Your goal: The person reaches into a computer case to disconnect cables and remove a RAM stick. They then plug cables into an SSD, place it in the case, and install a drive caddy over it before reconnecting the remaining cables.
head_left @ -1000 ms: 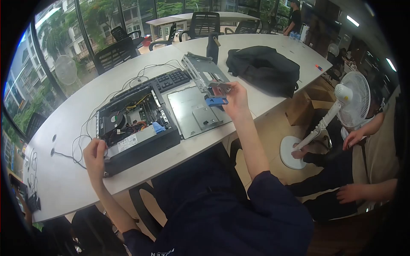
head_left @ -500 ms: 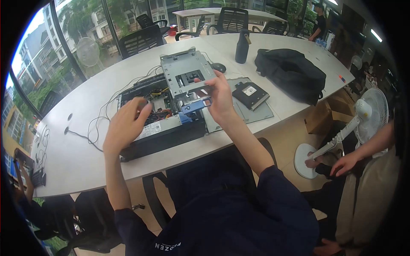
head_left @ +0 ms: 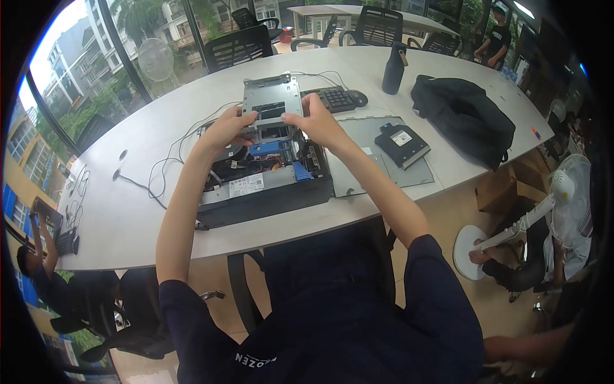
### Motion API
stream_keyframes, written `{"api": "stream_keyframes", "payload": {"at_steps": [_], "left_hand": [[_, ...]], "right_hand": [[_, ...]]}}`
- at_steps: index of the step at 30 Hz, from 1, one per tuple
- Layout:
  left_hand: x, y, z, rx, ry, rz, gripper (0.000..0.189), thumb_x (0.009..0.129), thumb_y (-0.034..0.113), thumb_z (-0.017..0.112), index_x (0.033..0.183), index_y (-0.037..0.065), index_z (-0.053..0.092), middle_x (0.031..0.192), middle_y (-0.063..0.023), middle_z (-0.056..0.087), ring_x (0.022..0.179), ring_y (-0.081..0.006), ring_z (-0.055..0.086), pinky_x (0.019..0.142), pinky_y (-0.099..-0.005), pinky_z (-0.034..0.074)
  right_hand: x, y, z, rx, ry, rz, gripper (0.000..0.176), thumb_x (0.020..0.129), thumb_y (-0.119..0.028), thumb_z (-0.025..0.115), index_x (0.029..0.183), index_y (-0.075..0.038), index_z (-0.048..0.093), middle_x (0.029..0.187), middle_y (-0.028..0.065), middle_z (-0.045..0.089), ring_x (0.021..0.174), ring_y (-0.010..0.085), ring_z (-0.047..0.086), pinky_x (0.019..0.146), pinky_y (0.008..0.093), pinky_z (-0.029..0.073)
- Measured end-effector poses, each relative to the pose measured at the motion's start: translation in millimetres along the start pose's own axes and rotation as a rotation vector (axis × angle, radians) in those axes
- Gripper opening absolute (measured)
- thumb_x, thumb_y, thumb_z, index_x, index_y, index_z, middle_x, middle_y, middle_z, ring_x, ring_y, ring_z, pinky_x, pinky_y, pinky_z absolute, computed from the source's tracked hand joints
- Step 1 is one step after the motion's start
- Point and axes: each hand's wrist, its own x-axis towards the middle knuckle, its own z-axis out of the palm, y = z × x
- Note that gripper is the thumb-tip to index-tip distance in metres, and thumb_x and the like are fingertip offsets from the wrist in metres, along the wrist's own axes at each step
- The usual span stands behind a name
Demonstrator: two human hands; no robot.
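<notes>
Both of my hands grip a silvery metal bracket [head_left: 272,96] above an opened computer case [head_left: 268,201]. My left hand [head_left: 225,130] is closed on the bracket's left side, thumb on top. At the right side, my right hand [head_left: 314,121] pinches it with the thumb on the upper face. A blue latch [head_left: 268,148] shows just below the bracket's near edge, and a second blue clip [head_left: 302,171] is inside the case. Cables and boards show inside the case. The bracket hides the case's far part.
Right of the case, a flat metal panel [head_left: 358,137] bears a black drive [head_left: 401,145]. Farther off are a keyboard [head_left: 329,99], mouse [head_left: 357,98], bottle [head_left: 394,69] and black bag [head_left: 464,118]. A white fan [head_left: 563,198] and several people are around the table.
My left hand has moved from over the case onto the bracket. The bracket is turned straighter and now held by both hands. The view has shifted, and the keyboard shows more.
</notes>
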Motion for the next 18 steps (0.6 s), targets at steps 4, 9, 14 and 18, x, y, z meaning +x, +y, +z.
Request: {"api": "stream_keyframes", "payload": {"at_steps": [4,9,14,18], "left_hand": [[7,-14,1,-0.003,0.009,-0.109,0.054,0.098,0.037,0.058,0.126,-0.008,0.048,0.116,-0.0183,0.058,0.093,-0.0189,0.064,0.069,-0.0265,0.059],[9,-31,-7,-0.053,-0.009,-0.122,0.049,0.097,0.037,0.062,0.116,-0.007,0.051,0.103,-0.0132,0.058,0.079,-0.0148,0.062,0.066,-0.0271,0.058],[11,-53,-8,-0.141,-0.039,-0.168,0.048,0.097,0.036,0.062,0.115,-0.006,0.051,0.102,-0.0117,0.058,0.077,-0.0142,0.061,0.064,-0.0275,0.057],[18,-66,-5,-0.223,-0.066,-0.151,0.046,0.098,0.036,0.062,0.114,-0.005,0.051,0.098,-0.0105,0.059,0.076,-0.0148,0.062,0.063,-0.0275,0.055]], "right_hand": [[2,12,4,-0.071,0.004,0.047,0.055,0.078,-0.036,0.076,0.104,0.005,0.05,0.096,0.0169,0.06,0.089,0.0247,0.06,0.082,0.034,0.048],[2,22,15,-0.163,0.02,0.063,0.052,0.076,-0.036,0.075,0.1,0.005,0.053,0.104,0.0214,0.059,0.1,0.0308,0.057,0.088,0.0383,0.046],[4,34,26,-0.326,0.07,-0.009,0.052,0.076,-0.037,0.073,0.102,0.005,0.055,0.113,0.0233,0.056,0.11,0.0369,0.05,0.096,0.0451,0.041],[6,32,27,-0.358,0.069,0.045,0.048,0.077,-0.036,0.071,0.1,0.004,0.058,0.114,0.0228,0.057,0.112,0.0383,0.05,0.096,0.047,0.04]]}}
